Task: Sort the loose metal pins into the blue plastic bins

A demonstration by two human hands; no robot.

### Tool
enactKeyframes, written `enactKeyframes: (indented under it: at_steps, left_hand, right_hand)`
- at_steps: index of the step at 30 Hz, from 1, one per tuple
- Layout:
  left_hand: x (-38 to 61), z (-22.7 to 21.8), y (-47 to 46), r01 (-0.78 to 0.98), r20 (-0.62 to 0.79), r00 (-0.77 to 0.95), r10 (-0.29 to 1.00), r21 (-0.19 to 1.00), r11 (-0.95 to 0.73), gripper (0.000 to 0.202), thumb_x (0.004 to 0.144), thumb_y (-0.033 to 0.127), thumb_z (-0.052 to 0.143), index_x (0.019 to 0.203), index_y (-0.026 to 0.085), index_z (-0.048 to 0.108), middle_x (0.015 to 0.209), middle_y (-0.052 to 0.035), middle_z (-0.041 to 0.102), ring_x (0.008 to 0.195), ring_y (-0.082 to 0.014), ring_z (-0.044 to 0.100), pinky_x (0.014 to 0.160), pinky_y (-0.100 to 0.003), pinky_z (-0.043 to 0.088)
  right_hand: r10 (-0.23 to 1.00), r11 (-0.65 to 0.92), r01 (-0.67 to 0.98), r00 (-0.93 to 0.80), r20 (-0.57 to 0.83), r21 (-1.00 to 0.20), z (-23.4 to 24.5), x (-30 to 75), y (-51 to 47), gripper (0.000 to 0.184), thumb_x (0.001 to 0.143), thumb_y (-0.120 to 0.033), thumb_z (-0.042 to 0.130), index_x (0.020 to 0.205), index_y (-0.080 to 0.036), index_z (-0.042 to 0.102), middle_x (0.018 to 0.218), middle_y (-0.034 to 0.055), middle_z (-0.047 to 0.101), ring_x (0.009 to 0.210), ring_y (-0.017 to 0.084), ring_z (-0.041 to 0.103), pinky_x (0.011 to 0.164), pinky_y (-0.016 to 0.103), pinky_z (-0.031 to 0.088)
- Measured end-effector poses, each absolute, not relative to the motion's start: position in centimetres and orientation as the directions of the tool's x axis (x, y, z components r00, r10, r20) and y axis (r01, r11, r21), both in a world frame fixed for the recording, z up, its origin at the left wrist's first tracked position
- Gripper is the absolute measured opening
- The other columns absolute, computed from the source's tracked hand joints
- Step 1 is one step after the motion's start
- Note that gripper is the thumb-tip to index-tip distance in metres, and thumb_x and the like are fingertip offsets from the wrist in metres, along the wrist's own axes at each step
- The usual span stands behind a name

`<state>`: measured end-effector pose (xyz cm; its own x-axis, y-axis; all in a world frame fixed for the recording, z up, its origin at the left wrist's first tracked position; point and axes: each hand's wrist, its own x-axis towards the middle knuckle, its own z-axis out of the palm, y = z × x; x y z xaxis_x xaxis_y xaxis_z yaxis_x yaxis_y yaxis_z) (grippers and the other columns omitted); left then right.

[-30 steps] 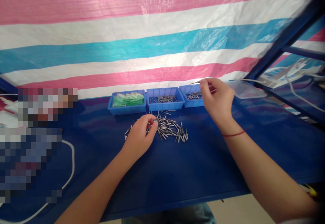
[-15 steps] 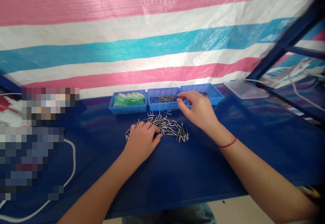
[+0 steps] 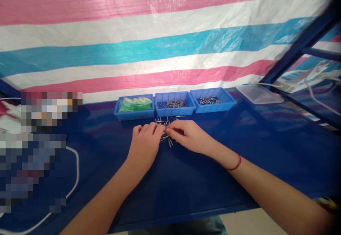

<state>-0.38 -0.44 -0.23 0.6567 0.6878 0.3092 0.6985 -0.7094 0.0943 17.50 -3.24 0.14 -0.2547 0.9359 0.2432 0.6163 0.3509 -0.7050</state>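
Observation:
Loose blind rivets [image 3: 168, 142], silver with thin dark pins, lie in a pile on the blue table, partly covered by both hands. My left hand [image 3: 146, 141] rests over the left side of the pile with its fingers curled down; what is under them is hidden. From the right, my right hand [image 3: 188, 134] reaches in, thumb and index fingertip pinched together against the left index finger. Whatever sits in that pinch is too small to make out. Just behind the hands, a middle blue bin [image 3: 174, 112] and a right blue bin [image 3: 216, 106] hold more rivets.
A left blue bin [image 3: 134, 115] contains green and clear small pieces. At the back right lies a translucent plastic lid [image 3: 259, 94]. A white cable [image 3: 77, 164] curves along the left beside blurred items. Striped sheeting [image 3: 160, 50] hangs behind the table.
My right hand has moved from above the bins down and left to the pile, closing into a pinch beside the left hand. My left hand has shifted slightly, its fingers now meeting the right ones.

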Motion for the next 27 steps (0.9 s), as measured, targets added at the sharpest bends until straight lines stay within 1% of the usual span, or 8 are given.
enactKeyframes:
  at_steps: [2, 5, 6, 8, 12, 18, 22, 27]
  left_hand:
    - [-0.4, -0.1, -0.2, 0.652, 0.335, 0.598, 0.728, 0.325, -0.685, 0.015, 0.094, 0.023, 0.044, 0.099, 0.020, 0.058, 0.097, -0.0049, 0.064, 0.088, -0.0188, 0.058, 0.080, -0.034, 0.037]
    - [-0.4, -0.5, 0.1, 0.520, 0.303, 0.422, 0.855, 0.691, -0.502, 0.025, 0.089, 0.032, 0.054, 0.110, 0.019, 0.053, 0.094, -0.0026, 0.063, 0.076, -0.0142, 0.059, 0.071, -0.028, 0.044]
    - [-0.3, -0.6, 0.2, 0.472, 0.271, 0.379, 0.885, 0.766, -0.437, 0.029, 0.087, 0.035, 0.057, 0.111, 0.019, 0.053, 0.092, -0.0020, 0.063, 0.071, -0.0131, 0.059, 0.067, -0.026, 0.044]
    - [-0.3, -0.8, 0.2, 0.399, 0.217, 0.348, 0.912, 0.846, -0.354, 0.030, 0.085, 0.039, 0.059, 0.105, 0.018, 0.056, 0.087, -0.0013, 0.063, 0.066, -0.0121, 0.057, 0.060, -0.024, 0.044]
    - [-0.2, -0.5, -0.1, 0.353, 0.206, 0.329, 0.921, 0.879, -0.322, 0.024, 0.084, 0.039, 0.059, 0.093, 0.018, 0.062, 0.080, -0.0011, 0.064, 0.066, -0.0124, 0.056, 0.057, -0.023, 0.042]
    - [-0.2, -0.1, -0.3, 0.321, 0.224, 0.316, 0.922, 0.889, -0.326, 0.021, 0.084, 0.036, 0.059, 0.091, 0.017, 0.063, 0.083, -0.0020, 0.065, 0.069, -0.0130, 0.057, 0.057, -0.023, 0.043]
    - [-0.3, -0.2, -0.1, 0.323, 0.244, 0.314, 0.918, 0.881, -0.345, 0.021, 0.084, 0.037, 0.059, 0.093, 0.018, 0.063, 0.084, -0.0021, 0.065, 0.068, -0.0131, 0.057, 0.057, -0.023, 0.043]
    - [-0.3, -0.2, 0.0, 0.335, 0.273, 0.318, 0.908, 0.864, -0.377, 0.019, 0.084, 0.034, 0.058, 0.094, 0.018, 0.063, 0.088, -0.0027, 0.064, 0.068, -0.0124, 0.056, 0.058, -0.023, 0.043]
  right_hand:
    - [0.961, 0.272, 0.529, -0.193, 0.199, -0.804, -0.2, 17.4, -3.1, 0.028, 0.088, -0.036, 0.051, 0.073, -0.016, 0.062, 0.064, -0.0003, 0.056, 0.058, 0.012, 0.047, 0.054, 0.025, 0.034]
    - [0.981, 0.176, 0.351, -0.135, 0.136, -0.920, -0.3, 17.3, -3.0, 0.028, 0.087, -0.039, 0.052, 0.079, -0.015, 0.063, 0.067, -0.0002, 0.056, 0.058, 0.011, 0.045, 0.054, 0.024, 0.035]
    - [0.984, 0.156, 0.293, -0.132, 0.122, -0.943, -0.3, 17.3, -2.9, 0.028, 0.087, -0.040, 0.053, 0.079, -0.014, 0.062, 0.067, -0.0004, 0.055, 0.057, 0.010, 0.044, 0.054, 0.024, 0.035]
    - [0.986, 0.123, 0.197, -0.132, 0.098, -0.973, -0.1, 17.1, -3.0, 0.030, 0.086, -0.042, 0.054, 0.078, -0.014, 0.061, 0.064, -0.0018, 0.053, 0.054, 0.009, 0.041, 0.051, 0.023, 0.032]
    - [0.988, 0.084, 0.097, -0.137, 0.070, -0.992, 0.2, 16.8, -3.2, 0.032, 0.082, -0.047, 0.059, 0.081, -0.015, 0.061, 0.056, -0.0052, 0.045, 0.049, 0.008, 0.035, 0.047, 0.023, 0.027]
    - [0.987, 0.020, 0.059, -0.161, 0.011, -0.998, 0.2, 16.8, -3.4, 0.036, 0.081, -0.051, 0.060, 0.080, -0.015, 0.060, 0.052, -0.0072, 0.038, 0.048, 0.007, 0.032, 0.045, 0.022, 0.023]
    - [0.988, -0.005, 0.039, -0.156, -0.011, -0.999, 0.5, 16.8, -3.6, 0.035, 0.079, -0.051, 0.062, 0.080, -0.016, 0.059, 0.053, -0.0072, 0.040, 0.047, 0.007, 0.034, 0.044, 0.021, 0.025]
    - [0.997, -0.002, -0.004, -0.079, -0.001, -1.000, 0.7, 16.8, -3.5, 0.030, 0.078, -0.044, 0.064, 0.089, -0.017, 0.058, 0.059, -0.0065, 0.046, 0.044, 0.006, 0.036, 0.041, 0.021, 0.028]
